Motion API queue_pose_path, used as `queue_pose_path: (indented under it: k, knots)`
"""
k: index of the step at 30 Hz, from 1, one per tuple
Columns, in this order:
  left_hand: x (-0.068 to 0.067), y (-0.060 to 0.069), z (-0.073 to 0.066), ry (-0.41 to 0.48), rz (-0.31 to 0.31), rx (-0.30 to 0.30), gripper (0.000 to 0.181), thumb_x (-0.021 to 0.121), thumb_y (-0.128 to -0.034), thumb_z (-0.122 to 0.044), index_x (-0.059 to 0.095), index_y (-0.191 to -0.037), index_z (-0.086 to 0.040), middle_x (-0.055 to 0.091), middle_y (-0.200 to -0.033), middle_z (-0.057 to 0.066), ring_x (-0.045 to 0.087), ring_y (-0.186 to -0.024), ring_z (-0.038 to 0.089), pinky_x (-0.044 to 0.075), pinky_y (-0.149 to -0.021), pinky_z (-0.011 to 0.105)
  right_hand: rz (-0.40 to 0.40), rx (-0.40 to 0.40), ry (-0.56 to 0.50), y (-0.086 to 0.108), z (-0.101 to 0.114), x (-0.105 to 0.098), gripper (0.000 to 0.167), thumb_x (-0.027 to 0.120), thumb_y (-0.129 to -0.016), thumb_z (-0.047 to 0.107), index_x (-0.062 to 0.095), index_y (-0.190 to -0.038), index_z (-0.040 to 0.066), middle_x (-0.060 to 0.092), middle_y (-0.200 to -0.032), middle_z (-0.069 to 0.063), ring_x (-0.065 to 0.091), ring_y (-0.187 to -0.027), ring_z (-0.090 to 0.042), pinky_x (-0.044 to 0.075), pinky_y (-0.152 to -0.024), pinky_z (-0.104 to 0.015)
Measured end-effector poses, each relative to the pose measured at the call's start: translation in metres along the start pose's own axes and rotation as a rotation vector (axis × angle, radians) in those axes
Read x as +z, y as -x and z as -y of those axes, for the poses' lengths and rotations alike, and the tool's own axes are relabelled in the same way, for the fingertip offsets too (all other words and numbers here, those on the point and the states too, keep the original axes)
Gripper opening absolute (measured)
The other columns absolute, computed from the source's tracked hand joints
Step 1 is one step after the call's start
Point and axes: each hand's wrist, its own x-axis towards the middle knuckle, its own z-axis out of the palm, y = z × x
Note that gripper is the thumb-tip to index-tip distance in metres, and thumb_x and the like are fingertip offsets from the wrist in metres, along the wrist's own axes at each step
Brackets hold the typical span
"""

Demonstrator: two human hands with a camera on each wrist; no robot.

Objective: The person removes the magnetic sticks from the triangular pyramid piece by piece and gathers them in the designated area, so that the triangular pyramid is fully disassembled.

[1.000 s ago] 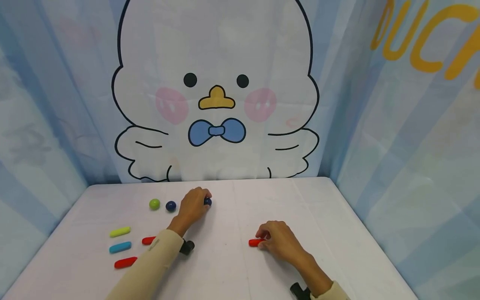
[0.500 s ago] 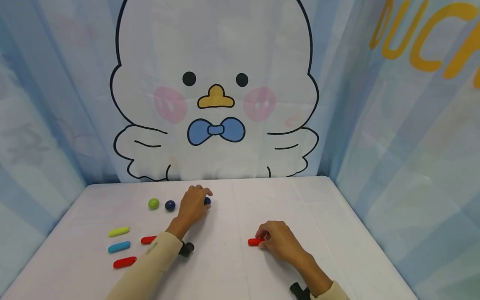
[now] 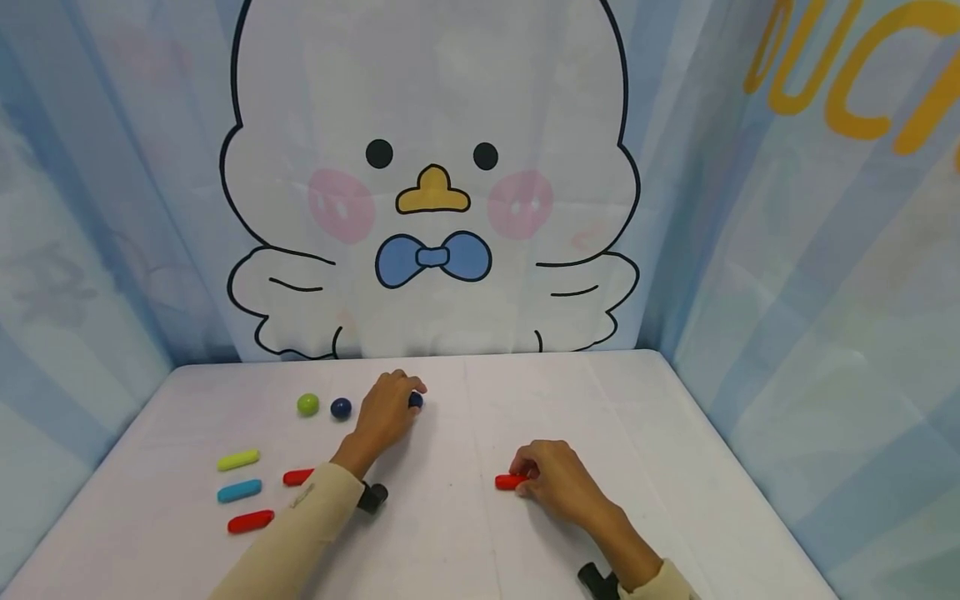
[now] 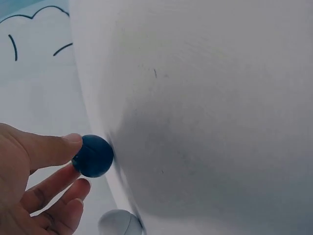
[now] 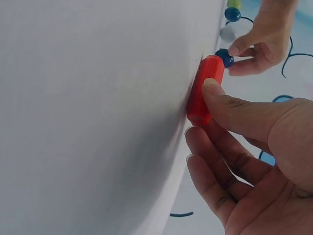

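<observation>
At the table's far side my left hand pinches a dark blue ball between thumb and fingers. The ball touches the white tabletop. Close by lies a pale grey ball, which my hand hides in the head view. Nearer the front, my right hand pinches a short, faceted red stick between thumb and fingers, low against the table. One end of the stick pokes out left of the fingertips in the head view.
Left of my left hand sit a second dark blue ball and a green ball. A yellow-green stick, a blue stick and two more red sticks lie front left. My left sleeve partly covers one.
Both hands stay in place, holding the same ball and stick. The head view has shifted very slightly.
</observation>
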Motion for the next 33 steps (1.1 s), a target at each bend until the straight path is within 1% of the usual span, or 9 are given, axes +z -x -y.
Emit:
queue_pose_path:
  k: [3,8,11,14,17,21,25,28,33]
  knots:
    - [-0.001,0.003,-0.003,0.018,-0.008,0.007,0.028,0.084,-0.0900,-0.007,0.078,-0.118,-0.010,0.071,-0.123,0.014,0.063,-0.111,0.030,0.056,-0.101,0.045,0.007,0.005,-0.007,-0.001,0.001,0.000,0.021,0.092,-0.080,0.007,0.078,-0.092,0.019,0.068,-0.086,0.008,0.057,-0.081,-0.011,0.049,-0.076,-0.026]
    - [-0.003,0.012,-0.015,0.056,-0.026,0.058,0.029,0.087,-0.0883,-0.011,0.079,-0.116,-0.013,0.073,-0.119,0.010,0.063,-0.109,0.028,0.057,-0.098,0.043,0.001,0.009,-0.010,-0.001,0.001,0.000,0.021,0.092,-0.081,0.009,0.079,-0.094,0.019,0.066,-0.085,0.009,0.056,-0.080,-0.010,0.048,-0.074,-0.025]
    - [-0.003,0.021,-0.024,0.079,-0.018,0.096,0.030,0.089,-0.0870,-0.013,0.080,-0.115,-0.015,0.074,-0.113,0.009,0.063,-0.107,0.027,0.057,-0.096,0.042,-0.006,0.015,-0.017,-0.001,0.001,-0.001,0.021,0.092,-0.081,0.010,0.079,-0.096,0.019,0.068,-0.086,0.009,0.056,-0.080,-0.009,0.049,-0.074,-0.025]
    - [-0.001,0.030,-0.033,0.107,0.017,0.139,0.029,0.089,-0.0867,-0.014,0.080,-0.114,-0.016,0.074,-0.108,0.007,0.063,-0.105,0.025,0.057,-0.095,0.042,-0.015,0.032,-0.020,0.000,0.000,-0.003,0.021,0.092,-0.082,0.013,0.080,-0.098,0.019,0.071,-0.088,0.010,0.058,-0.081,-0.009,0.051,-0.076,-0.026]
    - [0.002,0.038,-0.043,0.125,0.069,0.187,0.029,0.089,-0.0869,-0.016,0.080,-0.114,-0.016,0.074,-0.106,0.005,0.062,-0.103,0.023,0.057,-0.094,0.042,-0.020,0.059,-0.014,0.000,-0.001,-0.006,0.022,0.093,-0.082,0.017,0.080,-0.100,0.020,0.073,-0.091,0.010,0.060,-0.084,-0.010,0.052,-0.080,-0.029]
    - [0.010,0.046,-0.057,0.134,0.146,0.254,0.029,0.089,-0.0877,-0.020,0.079,-0.115,-0.017,0.075,-0.106,0.002,0.062,-0.101,0.018,0.057,-0.092,0.037,-0.029,0.075,-0.005,0.002,-0.004,-0.008,0.024,0.093,-0.081,0.018,0.080,-0.101,0.020,0.075,-0.093,0.010,0.062,-0.087,-0.011,0.053,-0.084,-0.034]
    - [0.019,0.051,-0.070,0.143,0.209,0.313,0.028,0.089,-0.0880,-0.022,0.080,-0.115,-0.019,0.075,-0.103,-0.002,0.060,-0.096,0.013,0.055,-0.087,0.030,-0.047,0.072,0.004,0.005,-0.008,-0.011,0.025,0.094,-0.080,0.017,0.081,-0.101,0.019,0.075,-0.093,0.010,0.063,-0.088,-0.012,0.052,-0.088,-0.039]
    - [0.027,0.053,-0.078,0.149,0.240,0.351,0.027,0.089,-0.0874,-0.022,0.080,-0.113,-0.020,0.073,-0.097,-0.005,0.056,-0.091,0.009,0.053,-0.083,0.026,-0.058,0.080,0.004,0.007,-0.010,-0.012,0.027,0.094,-0.079,0.017,0.081,-0.102,0.020,0.076,-0.095,0.010,0.063,-0.089,-0.013,0.052,-0.090,-0.041]
    - [0.033,0.053,-0.093,0.135,0.287,0.372,0.023,0.090,-0.0868,-0.022,0.080,-0.108,-0.021,0.069,-0.090,-0.009,0.053,-0.087,0.006,0.050,-0.080,0.023,-0.084,0.103,0.021,0.012,-0.011,-0.016,0.034,0.095,-0.078,0.020,0.081,-0.109,0.020,0.078,-0.103,0.006,0.063,-0.094,-0.015,0.053,-0.089,-0.042]
